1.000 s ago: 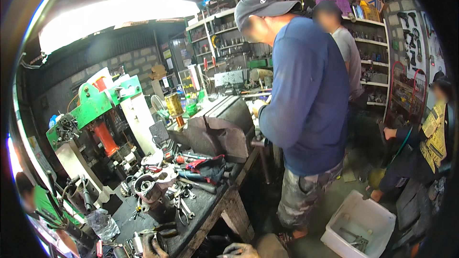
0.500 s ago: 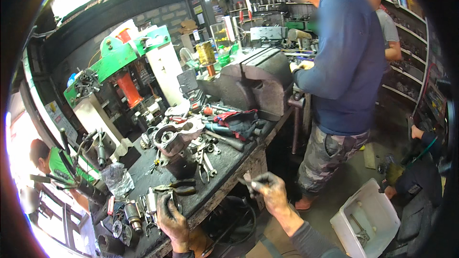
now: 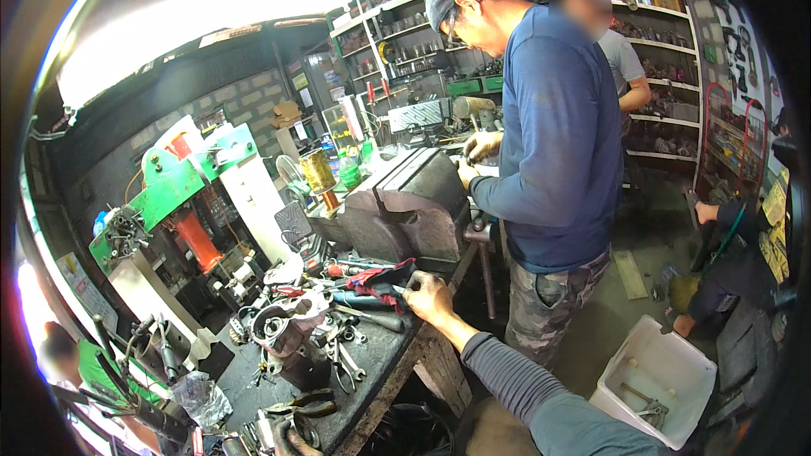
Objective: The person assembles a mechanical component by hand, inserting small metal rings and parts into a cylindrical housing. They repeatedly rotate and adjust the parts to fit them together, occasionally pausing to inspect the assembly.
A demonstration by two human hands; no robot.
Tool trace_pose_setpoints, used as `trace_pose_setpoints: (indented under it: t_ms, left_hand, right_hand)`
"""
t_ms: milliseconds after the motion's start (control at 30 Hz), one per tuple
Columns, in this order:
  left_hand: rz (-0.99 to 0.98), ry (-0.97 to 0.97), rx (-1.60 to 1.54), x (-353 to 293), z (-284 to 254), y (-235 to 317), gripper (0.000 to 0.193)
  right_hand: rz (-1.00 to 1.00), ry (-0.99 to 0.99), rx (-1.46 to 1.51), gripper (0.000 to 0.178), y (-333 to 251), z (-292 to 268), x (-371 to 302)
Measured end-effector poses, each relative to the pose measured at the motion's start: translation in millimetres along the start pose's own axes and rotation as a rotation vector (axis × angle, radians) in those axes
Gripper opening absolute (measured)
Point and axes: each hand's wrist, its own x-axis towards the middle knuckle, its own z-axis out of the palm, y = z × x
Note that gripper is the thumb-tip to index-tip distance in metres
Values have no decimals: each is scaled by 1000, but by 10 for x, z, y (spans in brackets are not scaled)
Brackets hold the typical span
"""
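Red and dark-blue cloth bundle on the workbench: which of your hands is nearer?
Right. The right hand is at the right edge of the cloth bundle; the left hand is farther off, at the view's bottom edge, below the black-and-yellow pliers.

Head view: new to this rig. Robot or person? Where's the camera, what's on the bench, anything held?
No robot: these are a person's bare hands. The picture comes from the left of two fisheye cameras worn on that person's head, looking down, so straight edges bend near the rim.

On the dark workbench are a large vise, a round metal housing, wrenches and pliers. The right hand reaches across to a red-and-dark cloth; I can't tell whether it grips anything. The left hand is near the pliers, partly cut off by the lower edge, so its grip is unclear.

The blue-shirted figure by the vise is another person.
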Motion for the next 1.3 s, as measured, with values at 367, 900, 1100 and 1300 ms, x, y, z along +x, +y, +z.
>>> trace_pose_setpoints:
  t_ms: [367, 900, 1100, 1300]
  left_hand:
    - [78, 18, 100, -36, 171, -216, 31]
    - [-5, 81, -13, -23, 174, 31, 25]
    - [-121, 82, 48, 3, 155, 72, 26]
    - [-112, 81, 13, -6, 194, 87, 24]
  right_hand:
    - [-125, -83, -218, 34, -33, -283, -34]
    - [-136, -41, -179, 23, 41, -211, 164]
    - [-107, -117, -134, 29, 90, -461, 61]
    - [-16, -106, -165, 27, 157, -758, -41]
